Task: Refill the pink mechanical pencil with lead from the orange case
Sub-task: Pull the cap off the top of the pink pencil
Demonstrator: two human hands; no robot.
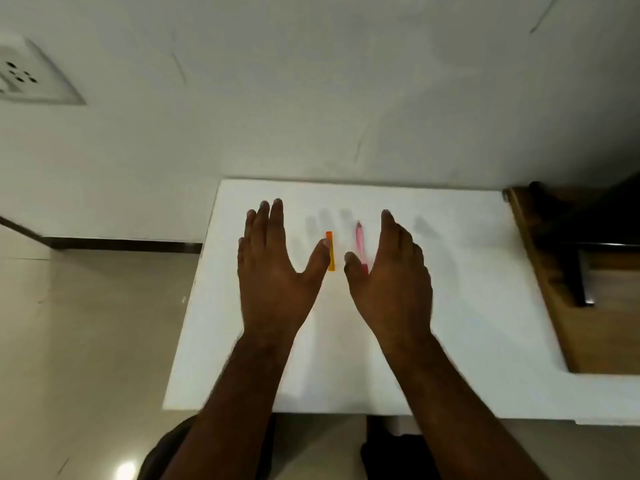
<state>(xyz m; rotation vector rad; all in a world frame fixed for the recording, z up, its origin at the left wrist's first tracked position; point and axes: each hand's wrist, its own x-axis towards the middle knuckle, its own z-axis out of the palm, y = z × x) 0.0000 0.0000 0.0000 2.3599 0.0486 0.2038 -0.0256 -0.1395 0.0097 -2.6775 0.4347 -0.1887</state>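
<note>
A slim orange lead case [330, 252] lies lengthwise on the white table [467, 306], near its middle. Just right of it lies the pink mechanical pencil [360, 244], parallel to the case, its near end hidden behind my right thumb. My left hand [273, 271] hovers palm down left of the case, fingers spread, its thumb tip overlapping the case's left edge. My right hand [391, 275] hovers on the right of the pencil, fingers apart. Neither hand holds anything.
A white wall rises behind the table, with a socket plate [31, 74] at the upper left. A wooden desk [595, 299] with a dark object on it adjoins the table's right side. Tiled floor lies to the left.
</note>
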